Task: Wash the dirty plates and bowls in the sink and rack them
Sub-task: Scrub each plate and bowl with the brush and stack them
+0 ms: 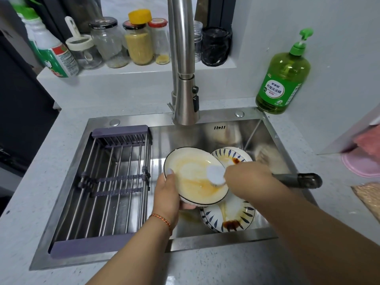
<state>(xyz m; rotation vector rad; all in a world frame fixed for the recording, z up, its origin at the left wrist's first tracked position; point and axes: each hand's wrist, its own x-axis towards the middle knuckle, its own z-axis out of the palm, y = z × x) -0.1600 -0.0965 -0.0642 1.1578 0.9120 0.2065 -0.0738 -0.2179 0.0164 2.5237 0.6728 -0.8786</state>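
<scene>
My left hand grips the rim of a white bowl with a dark edge, tilted over the steel sink; yellow-orange smears coat its inside. My right hand holds a dish brush by its dark handle, and the brush's white head presses against the bowl's inside. Below the bowl lie a patterned plate with dark sauce stains and, further back, a patterned bowl with a brown stain. The rack spans the sink's left half and holds nothing.
The tall steel faucet hangs over the sink's back; no water stream shows. A green dish soap bottle stands at the back right corner. Jars and bottles line the ledge behind. A pink item lies on the right counter.
</scene>
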